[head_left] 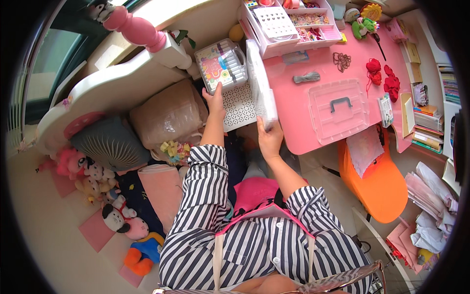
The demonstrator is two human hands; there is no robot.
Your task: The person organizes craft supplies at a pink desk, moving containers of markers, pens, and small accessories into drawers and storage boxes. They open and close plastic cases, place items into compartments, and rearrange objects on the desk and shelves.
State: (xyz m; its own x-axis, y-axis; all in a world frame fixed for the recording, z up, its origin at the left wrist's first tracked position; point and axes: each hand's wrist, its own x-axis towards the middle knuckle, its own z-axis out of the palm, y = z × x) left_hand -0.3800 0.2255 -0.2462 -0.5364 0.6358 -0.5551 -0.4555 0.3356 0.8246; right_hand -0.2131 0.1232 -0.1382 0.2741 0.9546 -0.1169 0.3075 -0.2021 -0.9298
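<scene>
My left hand [214,101] grips the near end of a clear case of markers [221,66] with a colourful printed front. Its thumb lies on the near edge, and the other fingers are partly hidden. The case is above a white stand with a black lattice pattern [239,108]. My right hand [270,139] closes on the near end of a long, thin, whitish translucent plastic item [261,90]. That item is on edge along the left side of the pink table [293,132]; its exact kind cannot be told.
On the table lie a clear lid with a grey handle [340,110], grey yarn [306,77], red yarn [374,72] and a compartment box [293,41] of small craft pieces. An orange chair [377,181] stands right. Left are a bed with cushions [111,144] and plush toys [117,215].
</scene>
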